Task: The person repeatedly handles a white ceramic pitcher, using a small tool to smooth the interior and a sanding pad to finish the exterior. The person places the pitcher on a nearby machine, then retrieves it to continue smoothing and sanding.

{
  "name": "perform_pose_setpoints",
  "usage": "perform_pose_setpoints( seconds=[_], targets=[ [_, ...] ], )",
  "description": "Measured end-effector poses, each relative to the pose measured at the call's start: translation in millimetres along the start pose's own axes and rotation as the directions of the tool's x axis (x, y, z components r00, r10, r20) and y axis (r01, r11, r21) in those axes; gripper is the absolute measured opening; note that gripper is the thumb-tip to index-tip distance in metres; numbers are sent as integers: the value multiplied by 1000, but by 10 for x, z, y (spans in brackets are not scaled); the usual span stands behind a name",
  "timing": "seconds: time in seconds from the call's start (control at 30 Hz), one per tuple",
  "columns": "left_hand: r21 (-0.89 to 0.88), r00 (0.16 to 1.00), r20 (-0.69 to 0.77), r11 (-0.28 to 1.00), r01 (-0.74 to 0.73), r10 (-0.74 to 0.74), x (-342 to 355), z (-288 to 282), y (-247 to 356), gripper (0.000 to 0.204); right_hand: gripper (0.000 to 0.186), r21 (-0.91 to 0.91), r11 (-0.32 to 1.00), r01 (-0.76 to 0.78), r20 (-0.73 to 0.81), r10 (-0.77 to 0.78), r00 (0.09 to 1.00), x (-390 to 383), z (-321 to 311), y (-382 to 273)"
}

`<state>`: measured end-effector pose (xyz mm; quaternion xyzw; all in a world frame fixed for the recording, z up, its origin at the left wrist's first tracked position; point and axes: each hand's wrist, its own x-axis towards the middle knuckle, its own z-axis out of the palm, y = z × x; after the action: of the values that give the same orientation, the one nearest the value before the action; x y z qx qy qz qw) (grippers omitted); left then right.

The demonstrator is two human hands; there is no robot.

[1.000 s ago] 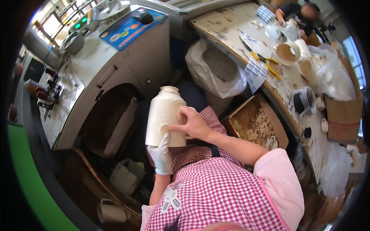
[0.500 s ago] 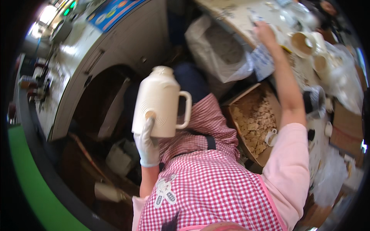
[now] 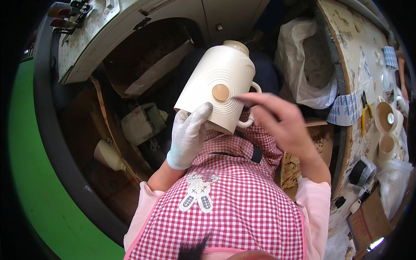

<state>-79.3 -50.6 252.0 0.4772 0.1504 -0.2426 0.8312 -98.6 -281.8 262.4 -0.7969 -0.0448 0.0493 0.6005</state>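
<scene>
My left hand (image 3: 190, 132), in a pale grey-white glove, is closed round the bottom end of a cream jug body (image 3: 203, 69), tilted over my lap. Its collared neck points away from me and its handle (image 3: 256, 89) is on the right. A round tan disc (image 3: 221, 92) sits at the centre of the ringed pattern on its side. My bare right hand (image 3: 279, 119) is in front of the handle, fingertips close to the disc. Motion blurs these fingers, so whether they pinch anything is unclear.
On the right, a worn table (image 3: 346, 39) carries yellow-handled pliers (image 3: 365, 113), cream jug parts (image 3: 385, 117) and plastic bags. A white sack (image 3: 299, 65) hangs near its edge. Below is a cardboard box (image 3: 291, 171) of tan pieces. A metal cabinet (image 3: 242, 17) stands ahead.
My right hand has come from the table to the jug. The jug has moved right and away, tilting more. My left thumb has left the disc, now fully visible. The view has swung right.
</scene>
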Motion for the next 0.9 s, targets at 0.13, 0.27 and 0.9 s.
perform_pose_setpoints(
  seconds=[0.13, 0.27, 0.9],
  targets=[
    [589, 898, 255, 678, -439, 359, -9, -64, -1, 29, 52, -400, 892, 212, 40, -214, 976, -12, 366, -94],
    [-67, 998, 68, 998, -1, 5, -53, -93, 0, 33, 54, -511, 844, 162, 37, -167, 985, -52, 392, -123],
    [347, 957, 106, 893, -288, 268, 29, 119, -315, 36, 69, -955, 287, 75, 17, -200, 980, -267, 548, -315]
  ],
)
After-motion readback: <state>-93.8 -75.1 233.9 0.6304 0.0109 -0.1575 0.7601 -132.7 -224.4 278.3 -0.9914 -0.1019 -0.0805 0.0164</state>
